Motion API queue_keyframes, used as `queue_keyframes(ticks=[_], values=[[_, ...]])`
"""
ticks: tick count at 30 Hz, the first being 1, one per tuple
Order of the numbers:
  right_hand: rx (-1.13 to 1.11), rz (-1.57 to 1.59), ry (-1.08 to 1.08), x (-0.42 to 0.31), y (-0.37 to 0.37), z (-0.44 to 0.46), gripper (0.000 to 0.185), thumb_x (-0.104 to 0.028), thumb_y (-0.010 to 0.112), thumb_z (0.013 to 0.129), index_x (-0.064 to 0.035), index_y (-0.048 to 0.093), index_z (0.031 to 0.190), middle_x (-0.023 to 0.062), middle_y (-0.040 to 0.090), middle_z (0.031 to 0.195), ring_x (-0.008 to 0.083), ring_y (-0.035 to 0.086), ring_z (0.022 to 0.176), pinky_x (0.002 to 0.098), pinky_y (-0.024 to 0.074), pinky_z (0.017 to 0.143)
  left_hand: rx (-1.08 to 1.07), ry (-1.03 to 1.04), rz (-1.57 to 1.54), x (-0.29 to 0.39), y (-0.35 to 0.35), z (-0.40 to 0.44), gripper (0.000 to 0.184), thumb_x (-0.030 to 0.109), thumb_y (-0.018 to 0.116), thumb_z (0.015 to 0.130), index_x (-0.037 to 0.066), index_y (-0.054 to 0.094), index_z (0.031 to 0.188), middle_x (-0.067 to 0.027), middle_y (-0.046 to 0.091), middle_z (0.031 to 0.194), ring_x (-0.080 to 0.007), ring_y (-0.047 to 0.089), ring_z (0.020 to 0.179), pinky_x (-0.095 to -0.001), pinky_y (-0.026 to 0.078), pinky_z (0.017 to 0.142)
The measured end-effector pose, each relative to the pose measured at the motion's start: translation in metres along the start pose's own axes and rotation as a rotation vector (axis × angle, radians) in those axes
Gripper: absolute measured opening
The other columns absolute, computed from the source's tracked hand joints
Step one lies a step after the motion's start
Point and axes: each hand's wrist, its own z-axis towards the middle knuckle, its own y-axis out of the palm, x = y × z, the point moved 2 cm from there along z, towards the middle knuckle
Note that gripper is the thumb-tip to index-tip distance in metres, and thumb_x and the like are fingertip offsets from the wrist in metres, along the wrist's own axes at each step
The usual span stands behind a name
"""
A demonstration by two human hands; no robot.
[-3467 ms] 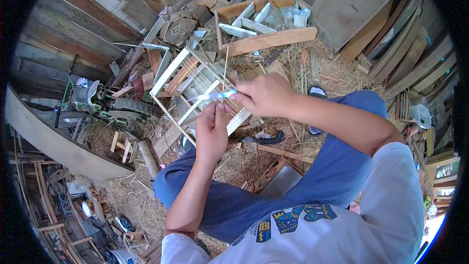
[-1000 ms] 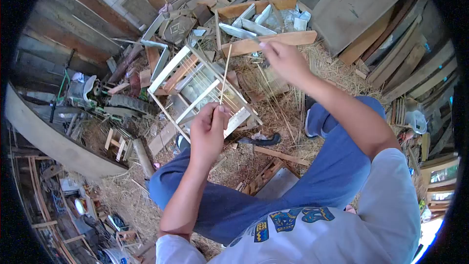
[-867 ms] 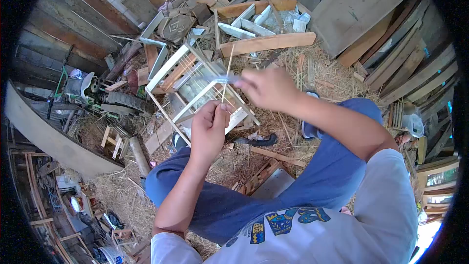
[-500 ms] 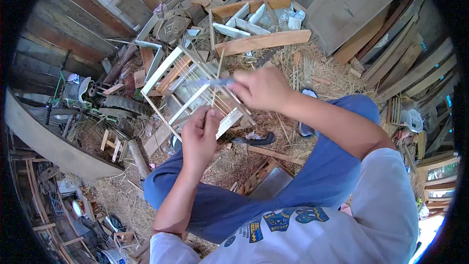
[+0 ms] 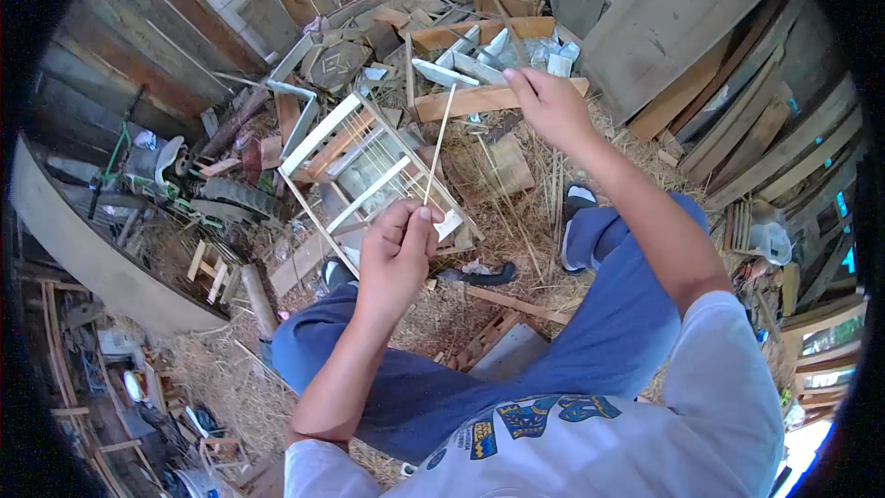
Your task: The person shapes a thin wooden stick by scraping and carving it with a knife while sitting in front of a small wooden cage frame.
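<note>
My left hand (image 5: 398, 244) is closed around the lower end of a thin pale wooden stick (image 5: 441, 143), which points up and away. Higher up on the right, my right hand (image 5: 558, 112) is closed on a knife, its blade (image 5: 495, 63) blurred and hard to make out against the boards behind. The knife is apart from the stick. Just beyond my left hand stands a pale wooden frame (image 5: 318, 136) with several thin rods set across it, tilted on the ground.
A wooden box (image 5: 502, 101) with white-grey pieces lies ahead. A dark curved object (image 5: 479, 275) rests on the straw between my legs, near a small board (image 5: 510, 352). Planks (image 5: 765, 120) lean at the right; a large curved board (image 5: 111, 254) stands at the left.
My right hand with the knife has moved up and right, away from the stick. My left hand has shifted slightly right, still holding the stick. The view has tilted slightly.
</note>
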Motion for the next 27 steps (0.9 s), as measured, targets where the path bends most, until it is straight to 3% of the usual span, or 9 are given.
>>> queue_keyframes(ticks=[3,10,14,15,17,19,22,25,27], values=[[0.013,0.062,-0.146,-0.030,0.008,-0.035,0.037,-0.041,0.057,0.102,-0.0069,0.068,0.092,0.0163,0.065,0.071,0.0350,0.066,0.066,0.0440,0.0477,0.058,0.044,-0.067,0.010,-0.001,0.000,0.001,0.020,0.019,0.051,0.109,0.004,0.063,0.100,0.0059,0.046,0.066,-0.0028,0.035,0.054,-0.0230,0.026,0.048],[-0.165,-0.102,-0.501,-0.073,0.029,-0.067,0.036,-0.043,0.061,0.098,-0.0121,0.062,0.079,0.0109,0.061,0.056,0.0372,0.063,0.051,0.0488,0.0496,0.047,0.044,0.041,0.020,-0.015,-0.002,0.011,0.021,0.022,0.052,0.109,0.004,0.063,0.107,0.0070,0.044,0.066,-0.0010,0.034,0.052,-0.0213,0.024,0.044],[-0.254,-0.157,-0.457,-0.069,0.024,-0.061,0.039,-0.046,0.058,0.098,-0.0120,0.064,0.080,0.0121,0.065,0.061,0.0370,0.066,0.055,0.0506,0.0510,0.050,0.100,0.273,0.200,-0.026,-0.004,0.016,0.021,0.020,0.051,0.109,0.004,0.064,0.105,0.0079,0.043,0.066,-0.0011,0.032,0.050,-0.0217,0.021,0.043],[-0.262,-0.198,-0.314,-0.056,0.027,-0.048,0.040,-0.047,0.056,0.099,-0.0118,0.066,0.082,0.0130,0.066,0.065,0.0370,0.067,0.059,0.0510,0.0522,0.053,0.094,0.268,0.202,-0.025,-0.007,0.017,0.021,0.020,0.051,0.109,0.004,0.064,0.105,0.0079,0.043,0.066,-0.0011,0.032,0.050,-0.0217,0.021,0.043],[-0.259,-0.237,-0.171,-0.025,0.036,-0.022,0.042,-0.048,0.054,0.100,-0.0115,0.068,0.085,0.0138,0.068,0.068,0.0370,0.069,0.064,0.0514,0.0534,0.057,0.071,-0.017,0.035,-0.025,-0.015,0.022,0.021,0.017,0.054,0.108,0.001,0.064,0.099,0.0071,0.046,0.071,-0.0018,0.039,0.064,-0.0215,0.029,0.056],[-0.068,-0.164,-0.097,0.005,0.032,-0.002,0.044,-0.049,0.052,0.102,-0.0098,0.067,0.086,0.0150,0.066,0.069,0.0356,0.068,0.067,0.0477,0.0509,0.059,0.034,-0.042,-0.029,-0.021,-0.008,0.021,0.020,0.016,0.054,0.107,0.001,0.064,0.099,0.0074,0.046,0.070,-0.0018,0.038,0.062,-0.0217,0.029,0.055],[-0.082,-0.227,0.016,0.009,0.019,0.002,0.044,-0.047,0.053,0.102,-0.0077,0.066,0.087,0.0171,0.066,0.073,0.0361,0.068,0.074,0.0463,0.0513,0.063,0.019,-0.083,0.027,-0.010,0.002,0.009,0.020,0.016,0.054,0.107,0.002,0.064,0.098,0.0067,0.047,0.069,-0.0022,0.039,0.061,-0.0219,0.030,0.055],[-0.037,-0.043,-0.132,-0.022,0.023,-0.027,0.041,-0.044,0.055,0.102,-0.0085,0.065,0.084,0.0159,0.065,0.068,0.0371,0.067,0.068,0.0482,0.0500,0.059,0.045,-0.001,0.101,-0.025,-0.002,0.015,0.022,0.023,0.054,0.108,0.004,0.065,0.105,0.0062,0.047,0.065,-0.0014,0.034,0.047,-0.0225,0.023,0.042],[-0.096,-0.072,-0.196,-0.039,0.030,-0.045,0.039,-0.043,0.057,0.101,-0.0092,0.064,0.083,0.0148,0.063,0.065,0.0370,0.065,0.063,0.0483,0.0490,0.056,0.064,-0.031,0.074,-0.027,-0.005,0.018,0.023,0.022,0.054,0.108,0.003,0.066,0.108,0.0065,0.047,0.066,-0.0011,0.035,0.049,-0.0219,0.024,0.045]])
